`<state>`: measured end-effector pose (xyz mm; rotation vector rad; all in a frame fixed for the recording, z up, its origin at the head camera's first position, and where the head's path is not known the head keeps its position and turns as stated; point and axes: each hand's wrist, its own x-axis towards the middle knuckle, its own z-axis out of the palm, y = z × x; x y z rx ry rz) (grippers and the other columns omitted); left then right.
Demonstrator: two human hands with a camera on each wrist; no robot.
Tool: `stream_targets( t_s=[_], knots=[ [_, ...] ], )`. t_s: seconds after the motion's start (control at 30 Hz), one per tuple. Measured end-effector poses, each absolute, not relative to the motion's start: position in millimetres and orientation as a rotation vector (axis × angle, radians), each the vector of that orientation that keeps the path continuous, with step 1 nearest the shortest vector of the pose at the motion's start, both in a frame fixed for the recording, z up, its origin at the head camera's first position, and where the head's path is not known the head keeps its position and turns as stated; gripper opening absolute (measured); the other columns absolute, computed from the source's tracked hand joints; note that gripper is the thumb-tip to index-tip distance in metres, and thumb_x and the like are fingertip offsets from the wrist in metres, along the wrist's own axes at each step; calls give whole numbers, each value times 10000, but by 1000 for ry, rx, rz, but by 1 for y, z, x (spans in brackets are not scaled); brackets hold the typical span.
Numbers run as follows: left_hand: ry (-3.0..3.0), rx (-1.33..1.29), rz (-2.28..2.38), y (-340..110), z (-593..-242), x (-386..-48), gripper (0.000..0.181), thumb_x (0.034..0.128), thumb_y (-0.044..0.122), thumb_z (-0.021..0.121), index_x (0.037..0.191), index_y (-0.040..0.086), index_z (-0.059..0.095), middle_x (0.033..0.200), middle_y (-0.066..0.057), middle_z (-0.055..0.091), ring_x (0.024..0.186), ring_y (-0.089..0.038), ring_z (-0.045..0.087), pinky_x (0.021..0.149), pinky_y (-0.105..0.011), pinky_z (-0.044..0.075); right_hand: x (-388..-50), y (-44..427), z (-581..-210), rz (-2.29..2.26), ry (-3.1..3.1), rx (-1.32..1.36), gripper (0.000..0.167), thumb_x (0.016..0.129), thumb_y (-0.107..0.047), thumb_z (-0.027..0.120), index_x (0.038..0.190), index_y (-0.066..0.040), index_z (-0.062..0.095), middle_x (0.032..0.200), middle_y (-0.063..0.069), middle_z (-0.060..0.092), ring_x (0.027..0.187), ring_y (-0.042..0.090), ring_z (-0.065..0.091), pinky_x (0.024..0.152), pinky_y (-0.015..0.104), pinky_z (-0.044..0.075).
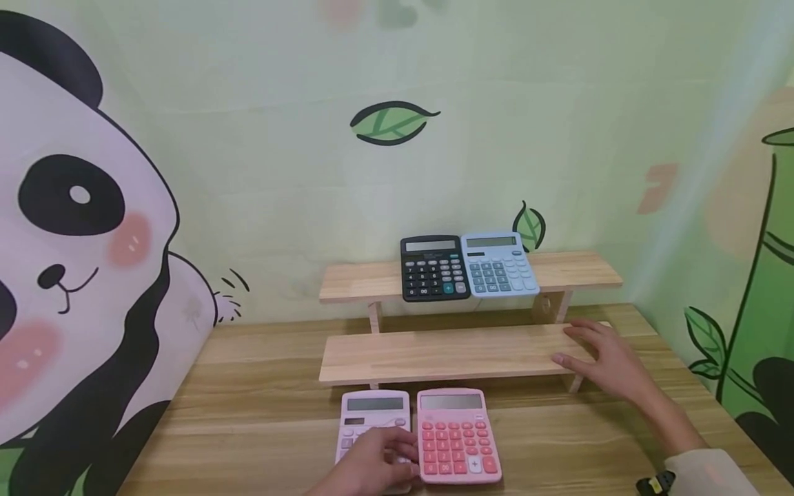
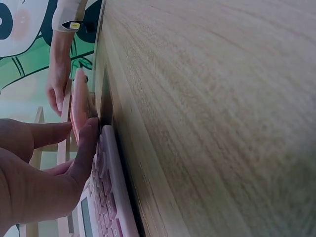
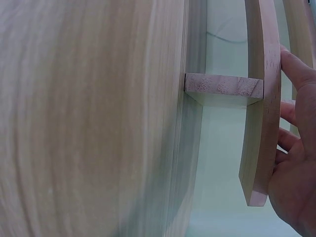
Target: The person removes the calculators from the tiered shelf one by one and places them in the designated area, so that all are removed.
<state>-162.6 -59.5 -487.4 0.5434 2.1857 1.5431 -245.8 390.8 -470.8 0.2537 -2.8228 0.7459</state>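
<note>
My left hand [image 1: 378,460] pinches the left edge of a pink calculator [image 1: 457,441] between thumb and fingers. In the left wrist view the pink calculator [image 2: 80,103] is tilted and raised off the table. Beneath that hand a pale lilac calculator [image 1: 374,401] lies on the table, partly covered by it. My right hand [image 1: 598,355] rests on the right end of the lower tier [image 1: 440,353] of a wooden stand, fingers loosely spread. The right wrist view shows the right hand [image 3: 298,133] against the board's edge [image 3: 270,123].
On the stand's upper tier [image 1: 360,281] a black calculator [image 1: 434,269] and a light blue calculator [image 1: 499,264] lean side by side. The stand is on a wood-grain table [image 1: 248,399], close to a green backdrop [image 1: 279,172] with a panda print on the left.
</note>
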Motion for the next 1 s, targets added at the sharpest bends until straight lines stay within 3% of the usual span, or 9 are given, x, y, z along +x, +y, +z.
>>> stream_targets(
  t_s=[0.27,0.47,0.7,0.87,1.0],
  knots=[
    [2218,545,1509,-58,-480,-163,361,910,-4,748,1241,-112,654,1034,-112,761,884,-178,721,740,-195,571,-247,391,-472,741,-2830,244,782,945,-554,762,1425,45,609,1535,315,478,1413,556,391,1100,787,343],
    [2270,571,1480,-58,-475,-167,315,932,95,757,1212,-38,698,1039,-32,757,894,-168,720,780,-234,586,-247,391,-472,740,-2826,247,774,944,-550,765,1420,42,615,1531,313,483,1411,555,394,1097,788,345],
    [2328,588,1500,-52,-449,-185,370,987,225,746,1302,36,696,1124,-6,759,963,-164,713,782,-278,612,-247,390,-472,739,-2825,245,772,943,-541,770,1414,50,614,1527,319,483,1407,556,395,1097,788,347],
    [2391,572,1620,-48,-426,-205,424,1016,301,740,1366,72,669,1176,-5,746,1026,-180,728,881,-352,627,-247,391,-471,736,-2824,250,772,943,-544,768,1415,48,615,1527,318,483,1406,558,395,1097,788,345],
    [2323,482,1774,-44,-411,-224,465,1026,312,727,1408,62,637,1227,-44,727,1120,-270,730,971,-411,617,-248,392,-472,732,-2821,254,768,946,-539,767,1413,52,615,1524,321,488,1404,559,400,1099,784,345]
  ],
)
